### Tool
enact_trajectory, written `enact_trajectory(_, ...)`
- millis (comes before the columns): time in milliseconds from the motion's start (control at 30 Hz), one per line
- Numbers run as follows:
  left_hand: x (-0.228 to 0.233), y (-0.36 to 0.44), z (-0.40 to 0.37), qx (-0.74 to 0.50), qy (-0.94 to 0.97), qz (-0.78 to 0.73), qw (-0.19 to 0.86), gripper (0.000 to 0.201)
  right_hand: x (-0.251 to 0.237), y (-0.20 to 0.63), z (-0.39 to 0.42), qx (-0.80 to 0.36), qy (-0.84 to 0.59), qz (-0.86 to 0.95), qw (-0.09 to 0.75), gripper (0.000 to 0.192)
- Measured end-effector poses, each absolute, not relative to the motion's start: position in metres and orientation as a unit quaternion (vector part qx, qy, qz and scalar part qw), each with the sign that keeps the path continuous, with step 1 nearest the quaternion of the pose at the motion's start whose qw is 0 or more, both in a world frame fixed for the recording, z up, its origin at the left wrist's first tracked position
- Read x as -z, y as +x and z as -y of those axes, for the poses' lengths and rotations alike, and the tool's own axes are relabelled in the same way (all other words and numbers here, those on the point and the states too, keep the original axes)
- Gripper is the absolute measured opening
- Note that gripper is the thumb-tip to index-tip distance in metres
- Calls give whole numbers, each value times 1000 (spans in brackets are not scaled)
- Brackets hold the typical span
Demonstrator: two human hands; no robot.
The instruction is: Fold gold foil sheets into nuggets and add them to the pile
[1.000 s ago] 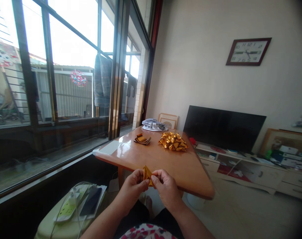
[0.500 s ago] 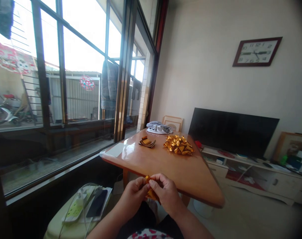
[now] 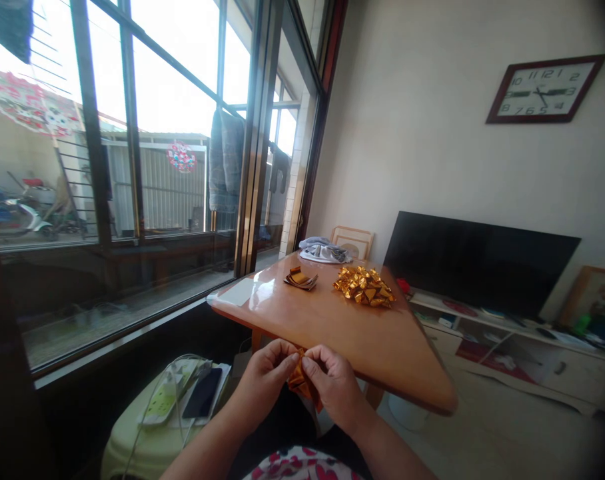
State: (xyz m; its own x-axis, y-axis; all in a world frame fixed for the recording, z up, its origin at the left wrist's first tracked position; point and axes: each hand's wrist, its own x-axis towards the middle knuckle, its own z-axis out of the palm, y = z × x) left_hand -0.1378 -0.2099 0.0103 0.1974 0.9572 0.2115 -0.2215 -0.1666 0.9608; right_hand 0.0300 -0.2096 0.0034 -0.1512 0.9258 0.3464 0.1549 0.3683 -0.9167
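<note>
A piece of shiny orange-gold foil [image 3: 301, 383] is pinched between my two hands, just in front of the table's near edge and above my lap. My left hand [image 3: 270, 373] grips its upper left part between thumb and fingers. On the other side, my right hand [image 3: 332, 379] pinches its upper right part, thumb close to the left thumb. The foil's lower end hangs down between the hands. Farther back on the table lie a heap of folded gold foil pieces [image 3: 363, 287] and, to its left, a small stack of flat gold foil sheets [image 3: 300, 279].
The wooden table [image 3: 327, 327] carries folded cloth [image 3: 322, 251] at its far end. At left, a pale green stool [image 3: 127, 440] holds a power strip [image 3: 165, 400], cables and a phone [image 3: 202, 393]. A television [image 3: 477, 267] stands on a low cabinet at right.
The view has shifted slightly. Between my hands the foil hangs lower and shows more of its surface; both hands still pinch its top.
</note>
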Motion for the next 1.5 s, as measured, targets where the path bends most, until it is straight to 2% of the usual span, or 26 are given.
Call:
enact_trajectory(433, -8, -143, 209, -548, 571, -350, 501, 25, -4, 27, 214, -380, -415, 659, 499, 28)
enact_trajectory(567, -2, -140, 210, -600, 574, -360, 425, 16, 2, 25, 211, -343, -430, 654, 519, 30)
enact_trajectory(667, 2, -138, 212, -597, 604, -388, 357, 16, 3, 24, 211, -292, -436, 669, 526, 29)
enact_trajectory(800, 7, -133, 212, -592, 612, -417, 318, 15, 3, 25, 213, -231, -436, 695, 522, 25)
enact_trajectory(1067, 11, -123, 211, -590, 614, -409, 327, 16, 6, 34, 217, -179, -431, 716, 519, 22)
enact_trajectory(1333, 10, -125, 209, -580, 617, -424, 322, 18, 7, 34, 217, -175, -421, 720, 523, 20)
enact_trajectory(1500, 14, -124, 206, -579, 599, -399, 383, 19, 11, 36, 215, -177, -416, 724, 521, 19)
